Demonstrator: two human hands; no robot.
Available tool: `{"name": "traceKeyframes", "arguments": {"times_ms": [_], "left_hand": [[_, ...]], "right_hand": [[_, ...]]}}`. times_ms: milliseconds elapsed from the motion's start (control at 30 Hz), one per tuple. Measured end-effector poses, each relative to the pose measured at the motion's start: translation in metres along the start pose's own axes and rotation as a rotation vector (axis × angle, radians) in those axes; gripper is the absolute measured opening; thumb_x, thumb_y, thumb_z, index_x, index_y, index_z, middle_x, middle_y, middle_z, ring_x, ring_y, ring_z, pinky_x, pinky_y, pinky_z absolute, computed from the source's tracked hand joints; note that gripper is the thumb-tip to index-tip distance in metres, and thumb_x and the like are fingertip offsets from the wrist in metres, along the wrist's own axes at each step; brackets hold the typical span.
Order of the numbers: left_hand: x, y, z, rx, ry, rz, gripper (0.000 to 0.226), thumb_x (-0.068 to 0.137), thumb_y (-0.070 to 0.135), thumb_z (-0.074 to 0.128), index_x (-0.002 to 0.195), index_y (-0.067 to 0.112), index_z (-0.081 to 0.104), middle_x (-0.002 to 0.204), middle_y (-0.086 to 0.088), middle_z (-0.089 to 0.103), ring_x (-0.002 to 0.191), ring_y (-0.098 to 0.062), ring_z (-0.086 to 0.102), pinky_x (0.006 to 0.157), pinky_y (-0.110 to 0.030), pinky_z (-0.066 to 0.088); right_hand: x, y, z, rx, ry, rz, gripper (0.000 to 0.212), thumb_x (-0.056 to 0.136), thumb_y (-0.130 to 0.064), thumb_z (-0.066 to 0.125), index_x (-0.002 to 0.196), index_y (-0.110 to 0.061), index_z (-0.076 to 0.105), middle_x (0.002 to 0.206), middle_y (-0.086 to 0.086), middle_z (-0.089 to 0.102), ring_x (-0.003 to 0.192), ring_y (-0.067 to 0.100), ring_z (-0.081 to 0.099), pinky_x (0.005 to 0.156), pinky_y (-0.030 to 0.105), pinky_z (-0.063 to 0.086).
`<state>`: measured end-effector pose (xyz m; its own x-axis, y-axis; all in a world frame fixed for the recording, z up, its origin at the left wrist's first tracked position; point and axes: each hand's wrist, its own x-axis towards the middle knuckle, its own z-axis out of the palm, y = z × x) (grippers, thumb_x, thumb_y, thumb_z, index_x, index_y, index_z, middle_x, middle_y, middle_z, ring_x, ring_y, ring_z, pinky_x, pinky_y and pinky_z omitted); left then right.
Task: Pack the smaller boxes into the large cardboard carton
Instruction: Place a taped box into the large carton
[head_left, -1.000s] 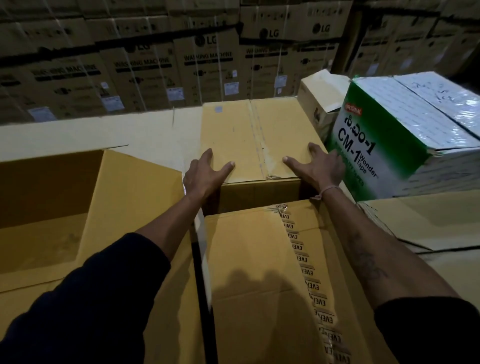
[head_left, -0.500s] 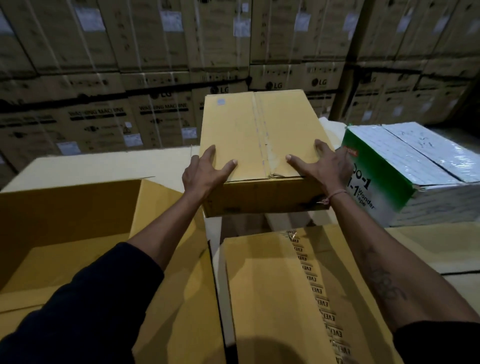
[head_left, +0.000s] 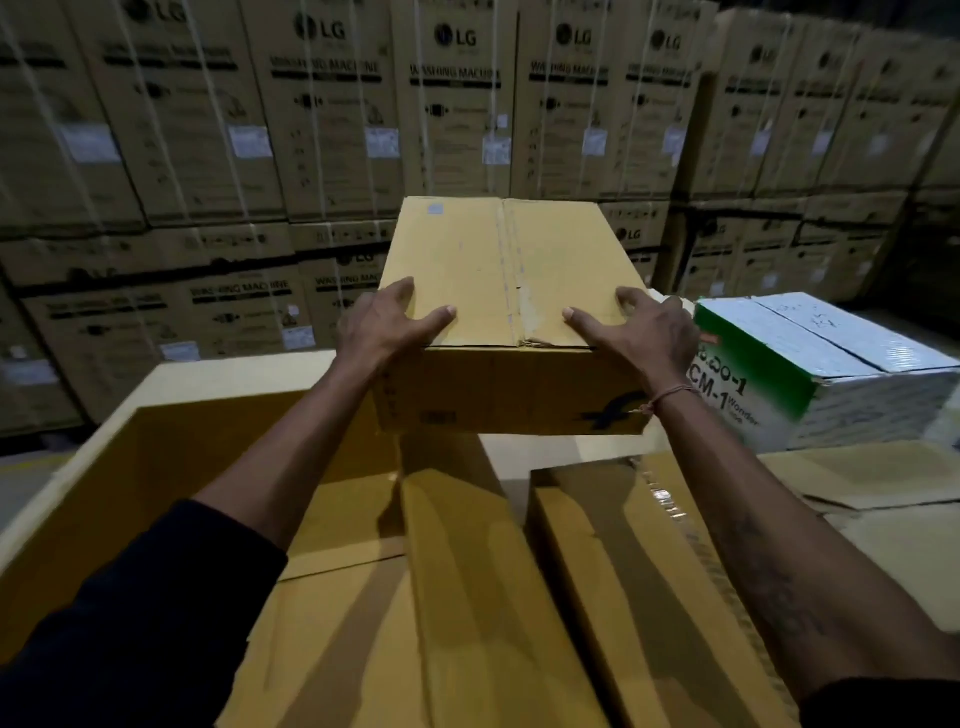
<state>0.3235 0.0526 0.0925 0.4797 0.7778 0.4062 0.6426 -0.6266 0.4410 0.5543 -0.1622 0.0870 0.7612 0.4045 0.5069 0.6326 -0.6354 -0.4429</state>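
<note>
Left hand (head_left: 382, 325) and right hand (head_left: 641, 332) grip taped brown cardboard box (head_left: 506, 291) aloft, fingers curled over near corners | large open yellow-brown carton (head_left: 171, 436) gapes lower left

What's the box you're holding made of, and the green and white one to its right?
Held box: looks like plain matte brown cardboard, with clear tape along its top seam. Green and white box: probably printed cardboard under shiny plastic wrap, judging by the glare; I can't be sure.
</note>
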Motion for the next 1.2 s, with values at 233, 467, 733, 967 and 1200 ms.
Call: {"name": "traceKeyframes", "arguments": {"times_ms": [233, 467, 733, 967, 1200], "left_hand": [[-0.073, -0.107, -0.107, 0.042, 0.014, -0.042, 0.089, 0.082, 0.085, 0.051, 0.151, 0.028, 0.047, 0.146, -0.012, 0.055, 0.129, -0.038, 0.053, 0.088, -0.044, 0.05], [-0.15, -0.202, -0.173, 0.045, 0.021, -0.121, 0.09, 0.085, 0.083, 0.051, 0.155, 0.028, 0.043, 0.15, -0.012, 0.052, 0.133, -0.038, 0.052, 0.096, -0.049, 0.049], [-0.222, -0.267, -0.216, 0.063, -0.005, -0.21, 0.099, 0.073, 0.092, 0.042, 0.151, 0.031, 0.047, 0.144, -0.013, 0.057, 0.128, -0.037, 0.055, 0.094, -0.048, 0.053], [-0.273, -0.298, -0.203, 0.118, -0.042, -0.242, 0.093, 0.077, 0.093, 0.043, 0.152, 0.038, 0.044, 0.141, -0.014, 0.059, 0.126, -0.036, 0.056, 0.086, -0.043, 0.049], [-0.307, -0.299, -0.17, 0.126, -0.111, -0.246, 0.1, 0.073, 0.098, 0.038, 0.153, 0.038, 0.044, 0.139, -0.011, 0.061, 0.125, -0.034, 0.058, 0.08, -0.04, 0.048]], "right_hand": [[-0.105, -0.112, -0.015, 0.008, -0.01, -0.075, 0.101, 0.068, -0.101, 0.046, 0.139, -0.031, 0.061, 0.113, 0.018, 0.054, 0.106, 0.037, 0.056, 0.081, 0.039, 0.045], [-0.194, -0.195, -0.014, 0.015, -0.065, -0.15, 0.103, 0.065, -0.103, 0.043, 0.138, -0.032, 0.062, 0.101, 0.011, 0.047, 0.104, 0.035, 0.056, 0.079, 0.038, 0.046], [-0.273, -0.242, -0.007, 0.074, -0.172, -0.212, 0.101, 0.068, -0.101, 0.045, 0.141, -0.033, 0.061, 0.115, 0.017, 0.057, 0.109, 0.036, 0.058, 0.088, 0.045, 0.054], [-0.332, -0.232, 0.003, 0.055, -0.21, -0.189, 0.099, 0.069, -0.1, 0.045, 0.142, -0.035, 0.059, 0.109, 0.012, 0.054, 0.104, 0.033, 0.058, 0.086, 0.043, 0.055], [-0.359, -0.192, 0.009, -0.002, -0.219, -0.161, 0.105, 0.066, -0.103, 0.035, 0.14, -0.034, 0.062, 0.105, 0.011, 0.054, 0.101, 0.033, 0.059, 0.08, 0.039, 0.053]]}}
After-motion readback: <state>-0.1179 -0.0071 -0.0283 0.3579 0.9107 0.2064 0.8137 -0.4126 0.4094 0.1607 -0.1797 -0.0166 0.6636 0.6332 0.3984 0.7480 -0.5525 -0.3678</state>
